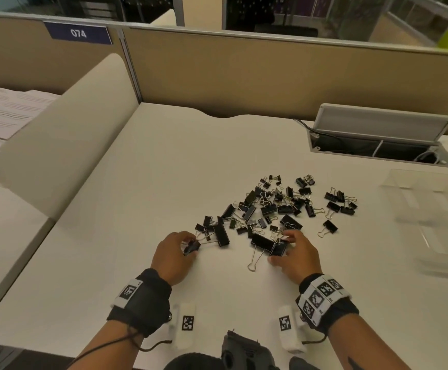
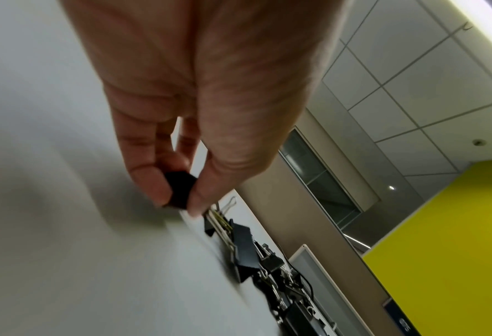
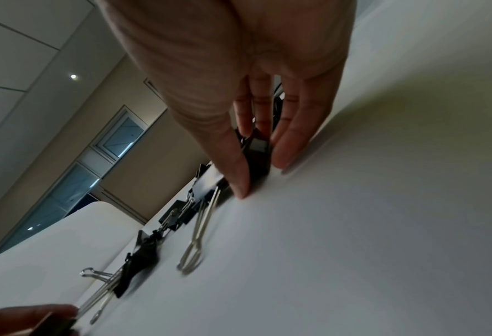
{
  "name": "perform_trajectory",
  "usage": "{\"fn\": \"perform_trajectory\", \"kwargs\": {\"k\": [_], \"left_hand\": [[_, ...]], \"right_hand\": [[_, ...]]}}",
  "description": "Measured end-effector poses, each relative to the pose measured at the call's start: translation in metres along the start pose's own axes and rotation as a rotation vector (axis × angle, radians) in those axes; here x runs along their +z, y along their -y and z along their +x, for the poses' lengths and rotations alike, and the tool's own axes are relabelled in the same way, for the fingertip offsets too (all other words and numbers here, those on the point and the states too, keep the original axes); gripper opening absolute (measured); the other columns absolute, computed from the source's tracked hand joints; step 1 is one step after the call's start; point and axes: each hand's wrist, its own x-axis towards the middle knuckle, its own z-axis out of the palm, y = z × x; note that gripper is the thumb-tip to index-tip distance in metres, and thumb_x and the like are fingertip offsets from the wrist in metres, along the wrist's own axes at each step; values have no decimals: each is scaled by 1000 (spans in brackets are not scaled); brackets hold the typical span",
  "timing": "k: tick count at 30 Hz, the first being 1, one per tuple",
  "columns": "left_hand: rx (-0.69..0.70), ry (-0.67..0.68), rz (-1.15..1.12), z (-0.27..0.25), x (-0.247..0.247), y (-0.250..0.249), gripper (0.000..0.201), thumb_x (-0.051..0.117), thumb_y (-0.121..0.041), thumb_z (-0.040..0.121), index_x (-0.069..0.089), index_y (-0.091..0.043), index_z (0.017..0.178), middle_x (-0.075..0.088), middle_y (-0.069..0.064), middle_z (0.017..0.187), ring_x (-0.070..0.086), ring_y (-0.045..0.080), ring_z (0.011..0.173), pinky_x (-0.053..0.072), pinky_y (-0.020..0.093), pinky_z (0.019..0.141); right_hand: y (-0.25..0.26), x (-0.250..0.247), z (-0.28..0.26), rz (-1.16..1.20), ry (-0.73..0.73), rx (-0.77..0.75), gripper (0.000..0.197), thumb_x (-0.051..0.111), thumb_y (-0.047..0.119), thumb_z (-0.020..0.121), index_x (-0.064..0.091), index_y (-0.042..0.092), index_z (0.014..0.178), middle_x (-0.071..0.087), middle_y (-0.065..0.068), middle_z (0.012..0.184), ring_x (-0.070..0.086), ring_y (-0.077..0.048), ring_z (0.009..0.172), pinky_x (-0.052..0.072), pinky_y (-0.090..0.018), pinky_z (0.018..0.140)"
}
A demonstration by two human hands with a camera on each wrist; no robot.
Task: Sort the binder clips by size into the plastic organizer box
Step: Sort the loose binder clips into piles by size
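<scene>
Left hand: your left hand (image 1: 174, 253) sits at the near left fringe of the pile, thumb and fingers (image 2: 149, 181) pinching a small clip (image 1: 191, 247) by its black body, low over the desk (image 1: 142, 198).
Right hand: your right hand (image 1: 296, 256) is at the near edge of the pile, thumb and fingers (image 3: 289, 145) closed round a medium clip (image 1: 279, 248) that rests on the desk.
Large clip: a large clip (image 1: 261, 243) lies just left of the one in your right hand, touching it, its wire handle pointing toward the near desk edge.
Pile: the clips (image 1: 276, 206) lie scattered in mixed sizes around the middle of the desk, a few strays off toward the right.
Box: the clear box (image 1: 436, 214) stands near the right desk edge, well apart from both hands; it is blurred, so its compartments cannot be made out.
Cable well: a cable well (image 1: 377, 148) with its lid raised sits at the far right of the desk.
</scene>
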Motion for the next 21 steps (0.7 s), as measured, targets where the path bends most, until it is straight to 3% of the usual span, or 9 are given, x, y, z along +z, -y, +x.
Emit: {"fn": "perform_trajectory", "kwargs": {"k": [2, 4, 8, 10, 13, 17, 19, 21], "left_hand": [[-22, -7, -52, 0, -1, 2, 51, 64, -14, 86, 46, -24, 133, 62, 3, 115, 57, 20, 92, 43, 26, 84], [-42, -23, -94, 1, -4, 6, 66, 64, -16, 87, 31, -26, 143, 60, 4, 113, 59, 21, 93, 46, 30, 85], [-52, -76, -155, 1, -16, 16, 82, 66, -16, 86, 16, -28, 149, 56, 1, 106, 63, 25, 93, 51, 37, 86], [-62, -105, -165, 2, -24, 22, 79, 68, -14, 85, 21, -26, 148, 56, 1, 108, 65, 27, 89, 53, 42, 86], [-63, -160, -158, 4, -34, 31, 61, 70, -15, 83, 43, -21, 137, 59, 5, 115, 66, 26, 87, 54, 42, 87], [-51, -166, -162, 2, -45, 39, 47, 72, -16, 82, 55, -18, 126, 59, 3, 114, 69, 20, 73, 57, 33, 78], [-55, -157, -158, 1, -50, 43, 45, 71, -16, 83, 56, -16, 125, 59, 2, 114, 69, 18, 70, 56, 29, 75], [-73, -145, -162, 1, -53, 49, 42, 70, -14, 83, 57, -15, 124, 58, 1, 113, 69, 18, 68, 56, 27, 73]], "right_hand": [[0, -6, -2, -32, -10, 26, 76, 87, 11, 62, 45, 25, 124, 55, -3, 119, 57, -23, 107, 50, -39, 94], [-2, -13, -5, -67, -32, 47, 79, 87, 12, 62, 43, 26, 126, 53, -3, 118, 55, -24, 107, 51, -41, 93], [1, -26, -11, -187, -109, 58, 75, 82, 13, 67, 44, 22, 131, 50, -8, 123, 55, -25, 107, 49, -38, 93], [8, -30, -15, -290, -155, 44, 71, 81, 18, 70, 46, 20, 132, 45, -10, 129, 56, -28, 109, 49, -37, 93], [22, -34, -23, -376, -201, 22, 63, 80, 15, 72, 52, 15, 129, 39, -12, 131, 59, -31, 104, 51, -38, 92], [42, -43, -30, -411, -234, 12, 60, 80, 11, 73, 54, 10, 128, 37, -14, 129, 56, -28, 86, 51, -35, 86], [56, -44, -36, -352, -256, -64, 59, 79, 11, 73, 54, 11, 127, 38, -13, 129, 57, -29, 94, 49, -33, 87], [75, -32, -43, -257, -164, -178, 58, 81, 14, 72, 55, 16, 124, 41, -9, 125, 55, -24, 102, 44, -26, 85]]}}
